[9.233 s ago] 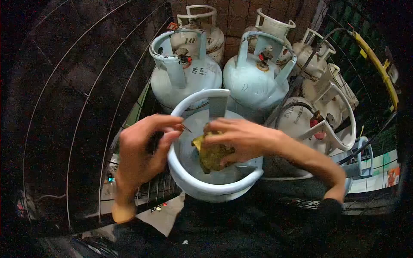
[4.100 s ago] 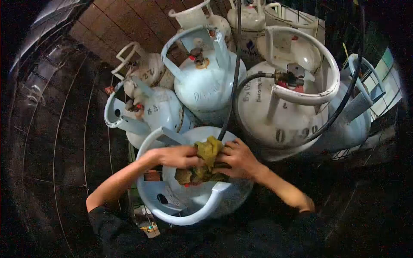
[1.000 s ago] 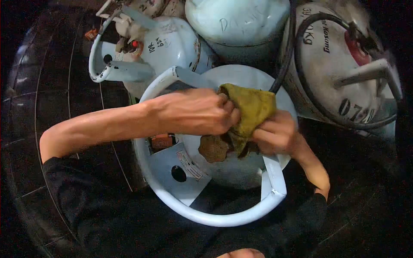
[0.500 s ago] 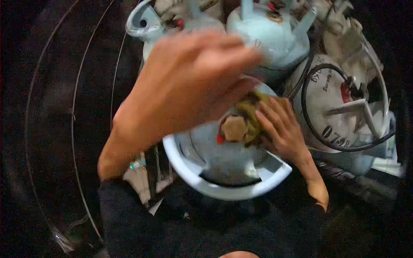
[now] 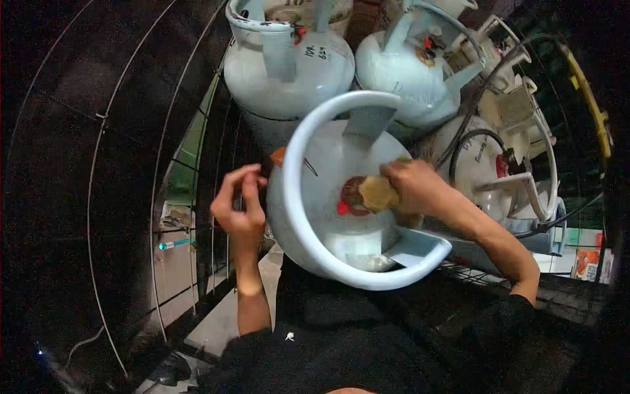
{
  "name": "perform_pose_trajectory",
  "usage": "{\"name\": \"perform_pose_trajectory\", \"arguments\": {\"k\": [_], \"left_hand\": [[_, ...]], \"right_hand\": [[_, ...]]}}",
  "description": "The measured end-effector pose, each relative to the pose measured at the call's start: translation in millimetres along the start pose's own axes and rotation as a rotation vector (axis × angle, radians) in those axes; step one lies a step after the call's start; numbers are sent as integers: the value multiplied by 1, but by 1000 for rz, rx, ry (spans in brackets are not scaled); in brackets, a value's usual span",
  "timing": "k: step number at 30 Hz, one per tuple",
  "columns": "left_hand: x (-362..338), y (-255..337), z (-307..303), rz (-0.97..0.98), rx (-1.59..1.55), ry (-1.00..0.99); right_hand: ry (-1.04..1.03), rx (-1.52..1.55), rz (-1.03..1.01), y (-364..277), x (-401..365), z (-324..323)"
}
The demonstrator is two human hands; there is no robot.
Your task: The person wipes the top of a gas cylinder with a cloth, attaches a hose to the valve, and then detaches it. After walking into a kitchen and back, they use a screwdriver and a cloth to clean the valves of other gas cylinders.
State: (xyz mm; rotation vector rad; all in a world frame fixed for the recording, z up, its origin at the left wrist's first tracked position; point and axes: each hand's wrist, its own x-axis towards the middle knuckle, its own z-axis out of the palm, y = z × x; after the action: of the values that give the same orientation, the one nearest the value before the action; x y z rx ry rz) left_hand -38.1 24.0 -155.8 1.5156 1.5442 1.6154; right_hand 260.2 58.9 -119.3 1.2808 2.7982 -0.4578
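Note:
A pale blue-grey gas cylinder stands upright right in front of me, its curved collar open towards the right. At its centre is a brass-coloured valve with a red part beside it. My right hand reaches inside the collar from the right, fingers closed around the valve's side; its fingertips are partly hidden. My left hand is raised just left of the collar, fingers loosely curled and apart, with nothing visible in them. A small orange piece shows at the collar's outer left edge.
Two more blue-grey cylinders, one at the back left and one at the back right, stand behind. White cylinders with a black hose crowd the right. Wire mesh borders the left side.
My left hand has moved from above the cylinder down to the left of its collar. My right hand has gone from spread fingers beside the valve to a closed grip. The view has shifted.

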Motion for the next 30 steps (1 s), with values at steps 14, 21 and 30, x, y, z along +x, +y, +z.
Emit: {"name": "perform_pose_trajectory", "arguments": {"k": [14, 21, 30], "left_hand": [[-44, -72, -5, -275, 69, -66], [-65, -62, 4, -279, 153, 148], [-87, -47, 17, -212, 34, 273]], "right_hand": [[-1243, 1000, 158, 59, 52, -4], [43, -248, -170, -1, -21, -12], [-397, 627, -217, 77, 28, 16]]}}
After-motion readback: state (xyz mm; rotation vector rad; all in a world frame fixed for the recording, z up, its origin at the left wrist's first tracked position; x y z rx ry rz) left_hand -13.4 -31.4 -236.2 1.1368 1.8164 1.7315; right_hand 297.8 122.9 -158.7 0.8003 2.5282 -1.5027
